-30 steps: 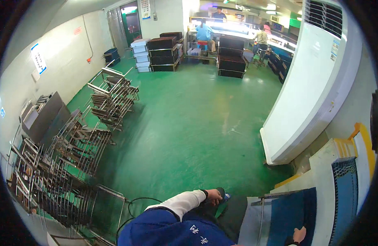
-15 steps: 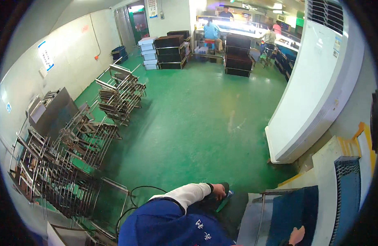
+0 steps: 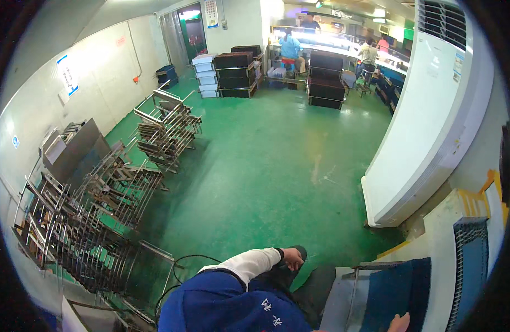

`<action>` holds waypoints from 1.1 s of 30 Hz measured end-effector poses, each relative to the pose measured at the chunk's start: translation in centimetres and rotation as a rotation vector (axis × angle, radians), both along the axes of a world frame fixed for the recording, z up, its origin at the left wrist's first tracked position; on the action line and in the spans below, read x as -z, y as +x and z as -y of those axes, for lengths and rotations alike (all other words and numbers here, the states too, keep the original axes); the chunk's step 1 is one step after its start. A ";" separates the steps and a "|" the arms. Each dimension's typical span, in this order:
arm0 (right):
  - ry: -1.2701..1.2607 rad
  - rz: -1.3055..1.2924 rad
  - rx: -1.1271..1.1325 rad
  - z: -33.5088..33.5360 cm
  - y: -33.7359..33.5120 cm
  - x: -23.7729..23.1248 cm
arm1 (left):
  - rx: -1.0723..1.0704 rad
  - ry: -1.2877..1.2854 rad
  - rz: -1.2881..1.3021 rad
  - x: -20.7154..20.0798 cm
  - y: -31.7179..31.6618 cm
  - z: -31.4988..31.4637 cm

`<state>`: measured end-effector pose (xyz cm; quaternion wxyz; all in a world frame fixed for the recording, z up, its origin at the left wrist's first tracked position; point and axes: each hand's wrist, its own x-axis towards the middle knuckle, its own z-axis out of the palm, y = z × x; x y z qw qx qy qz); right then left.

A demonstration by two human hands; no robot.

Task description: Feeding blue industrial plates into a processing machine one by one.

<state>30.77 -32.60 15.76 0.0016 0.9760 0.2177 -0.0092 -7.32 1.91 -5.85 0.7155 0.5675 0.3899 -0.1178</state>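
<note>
My left hand (image 3: 292, 259) is at my dark-trousered knee (image 3: 280, 275), its fingers curled down. Whether something small is inside it is hidden. At the lower right edge my right hand (image 3: 399, 322) is over a dark blue panel-like surface (image 3: 392, 290), thumb and a finger apart, nothing visible between them. The lower part of this hand is cut off by the picture's edge. A grey-white panel (image 3: 339, 293) with a metal rod lies between my legs and the blue surface.
Metal racks (image 3: 94, 238) line the left wall. A tall white air-conditioner-like cabinet (image 3: 424, 127) stands right. Green floor (image 3: 255, 166) stretches ahead to stacked dark crates (image 3: 326, 80) and several people at a lit bench (image 3: 321, 37). A black cable (image 3: 180, 260) lies left of me.
The whole view has shifted slightly, the room sitting a little lower. A small blue-and-white thing beside my left hand no longer shows. My right hand appears slightly lower.
</note>
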 end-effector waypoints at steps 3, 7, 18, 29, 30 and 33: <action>0.035 0.067 -0.080 1.7 2.3 3.2 | -0.055 -0.059 -0.014 1.7 0.1 -0.1; 0.015 0.086 -0.110 2.8 4.1 5.0 | -0.033 -0.077 0.002 1.6 0.4 -0.5; -0.149 0.303 -0.403 8.8 10.9 12.2 | -0.032 -0.128 0.012 4.1 0.5 -1.2; 0.015 0.041 -0.114 3.6 5.3 5.7 | -0.025 -0.109 0.008 1.3 0.0 -0.9; 0.027 0.063 -0.123 4.0 6.0 6.7 | -0.017 -0.108 0.001 0.7 0.2 -0.8; 0.014 0.122 -0.155 2.2 4.2 5.0 | -0.105 -0.159 0.010 1.7 -0.4 -0.6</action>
